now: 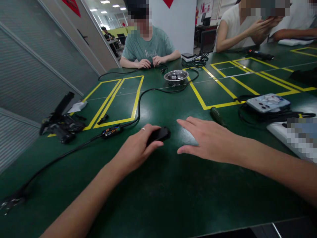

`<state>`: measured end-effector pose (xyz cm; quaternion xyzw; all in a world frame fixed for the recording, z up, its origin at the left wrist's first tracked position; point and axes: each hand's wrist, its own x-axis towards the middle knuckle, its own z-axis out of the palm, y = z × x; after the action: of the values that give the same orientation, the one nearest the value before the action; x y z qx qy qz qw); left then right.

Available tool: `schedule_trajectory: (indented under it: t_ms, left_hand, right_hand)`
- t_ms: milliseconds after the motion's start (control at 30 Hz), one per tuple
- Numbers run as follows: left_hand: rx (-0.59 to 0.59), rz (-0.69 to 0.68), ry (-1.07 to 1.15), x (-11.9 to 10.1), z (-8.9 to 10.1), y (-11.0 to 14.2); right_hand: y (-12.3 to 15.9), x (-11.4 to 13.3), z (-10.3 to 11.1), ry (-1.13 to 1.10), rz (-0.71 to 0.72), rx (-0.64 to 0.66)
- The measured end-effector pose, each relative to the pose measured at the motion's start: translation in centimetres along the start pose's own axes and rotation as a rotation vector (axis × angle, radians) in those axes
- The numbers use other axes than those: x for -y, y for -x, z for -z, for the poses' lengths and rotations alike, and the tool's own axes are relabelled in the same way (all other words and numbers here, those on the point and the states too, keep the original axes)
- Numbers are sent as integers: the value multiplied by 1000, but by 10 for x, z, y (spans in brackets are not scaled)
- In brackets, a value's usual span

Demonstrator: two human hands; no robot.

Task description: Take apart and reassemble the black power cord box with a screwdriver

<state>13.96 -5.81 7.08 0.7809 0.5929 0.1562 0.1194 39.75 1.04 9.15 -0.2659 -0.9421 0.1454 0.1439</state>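
In the head view, my left hand [141, 142] grips a small black block-like object [162, 133], thumb on the near side and fingers over the far side. Its exact kind does not show. To its right, my right hand [205, 138] hovers over the green table [168, 195] with thumb and fingers apart and nothing between them. Just beyond the right hand lies a dark green cylindrical object [217, 115]. Left of my left hand, a black cable carries an inline control box [112, 131] with orange marks.
A metal bowl [176, 77] holding small parts stands toward the far side. Black camera-like gear [63, 124] sits at the left. A phone [268, 102] and cables lie at the right. Yellow tape [220, 105] marks rectangles. A person in a green shirt [151, 44] sits opposite.
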Motion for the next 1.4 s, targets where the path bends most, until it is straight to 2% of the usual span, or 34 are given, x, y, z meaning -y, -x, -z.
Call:
schedule_trajectory:
  t_ms: [100, 300, 400, 467, 567, 633, 733, 833, 900, 1033, 1267, 1333, 1400]
  left_hand:
    - [23, -56, 95, -24, -21, 2]
    - [57, -67, 97, -28, -36, 6]
    - [56, -114, 67, -22, -32, 4]
    - [6, -108, -25, -10, -22, 1]
    - [-73, 17, -251, 22, -2, -2]
    - [-80, 117, -367, 52, 12, -2]
    - [2, 281, -473, 99, 29, 0]
    - [56, 417, -465, 137, 39, 5]
    - [105, 468, -436, 154, 45, 10]
    - [185, 505, -356, 166, 53, 17]
    - [195, 482, -188, 170, 59, 24]
    - [198, 501, -186, 169, 60, 25]
    - [194, 503, -235, 168, 61, 25]
  right_hand:
    - [-7, 4, -15, -249, -5, 16]
    - [2, -4, -37, -765, -170, 86]
    - [2, -11, -39, -1023, -284, 51]
    - [-2, -21, -37, -1202, -360, -43]
    - [-6, -42, -34, -1383, -429, -204]
    - [-8, -59, -33, -1398, -469, -270]
    - [-10, -78, -33, -1363, -567, -358]
    - [-12, -91, -33, -1299, -685, -455]
    - [-13, -98, -31, -1260, -754, -493]
    - [-12, -115, -25, -1244, -834, -505]
    - [-5, -136, -11, -1145, -899, -585]
    - [-5, -137, -9, -1067, -932, -611]
    - [-5, -136, -7, -878, -942, -609]
